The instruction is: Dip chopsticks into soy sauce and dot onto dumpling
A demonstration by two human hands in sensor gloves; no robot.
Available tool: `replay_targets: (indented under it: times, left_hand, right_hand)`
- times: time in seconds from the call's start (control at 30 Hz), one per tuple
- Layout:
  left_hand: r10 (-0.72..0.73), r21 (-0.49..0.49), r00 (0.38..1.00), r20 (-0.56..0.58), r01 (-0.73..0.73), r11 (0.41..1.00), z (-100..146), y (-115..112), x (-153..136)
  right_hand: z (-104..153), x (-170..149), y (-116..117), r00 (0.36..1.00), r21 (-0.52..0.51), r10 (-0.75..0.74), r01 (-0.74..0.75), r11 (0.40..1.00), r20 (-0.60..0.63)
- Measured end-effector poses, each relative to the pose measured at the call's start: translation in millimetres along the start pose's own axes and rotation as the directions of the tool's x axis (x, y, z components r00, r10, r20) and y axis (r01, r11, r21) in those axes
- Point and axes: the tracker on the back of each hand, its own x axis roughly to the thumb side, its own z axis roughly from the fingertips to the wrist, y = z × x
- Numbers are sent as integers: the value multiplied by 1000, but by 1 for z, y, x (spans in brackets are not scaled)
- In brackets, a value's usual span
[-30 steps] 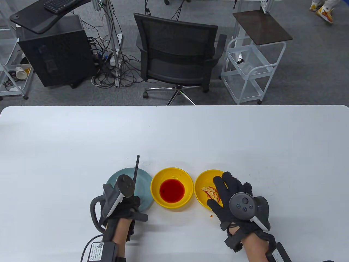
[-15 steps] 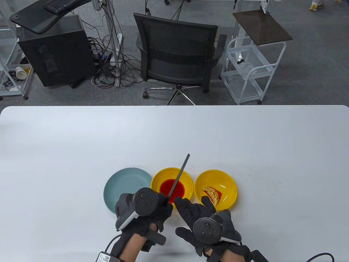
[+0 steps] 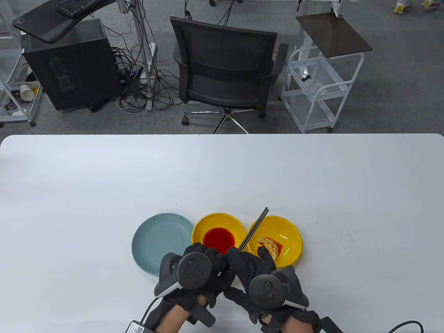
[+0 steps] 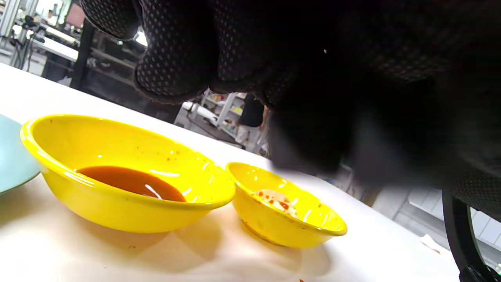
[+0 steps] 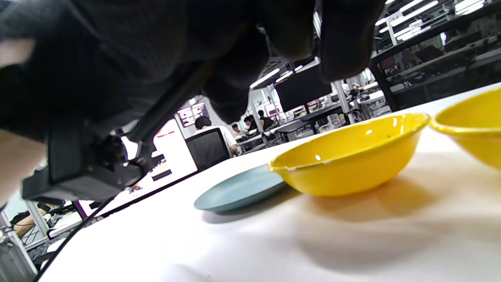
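A pair of black chopsticks (image 3: 255, 227) slants up and to the right over the gap between the two yellow bowls. Its lower end sits where both hands meet. My left hand (image 3: 211, 258) is curled around that end. My right hand (image 3: 248, 260) lies against it with its fingers on the sticks; one stick (image 5: 168, 102) runs under those fingers in the right wrist view. The middle bowl (image 3: 208, 222) holds red-brown soy sauce (image 3: 219, 238). The right bowl (image 3: 293, 232) holds a sauce-spotted dumpling (image 3: 270, 245), which also shows in the left wrist view (image 4: 276, 201).
A pale blue plate (image 3: 156, 239) lies left of the sauce bowl, and also shows in the right wrist view (image 5: 238, 188). The three dishes stand in a row near the white table's front edge. An office chair (image 3: 225, 66) stands beyond the far edge.
My left hand carried the chopsticks from over the blue plate rightward past the sauce bowl. My right hand left the dumpling bowl, moved left and now touches the left hand at the chopsticks.
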Motion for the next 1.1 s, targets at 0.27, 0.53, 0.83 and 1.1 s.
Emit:
replay_targets:
  times: [0.27,0.53,0.83,1.1]
  left_hand:
    - [40,1,999,35,-40,999,0,-1,-2]
    - [332,127,942,-40,-325,937,7,25,-58]
    - [133,254,950,-281,-60,965,25,46,-116]
    - [135,199,941,-310,-75,977,21,37,-116]
  right_hand:
    - [1,-9,-4,999,20,-53,54,998,-4]
    - [10,-21,-38,993,-213,27,-51,976,-114]
    - [20,-28,-61,990,-381,-89,42,923,-106]
    - [21,-46,-56,956,-368,-289,254,895,-44]
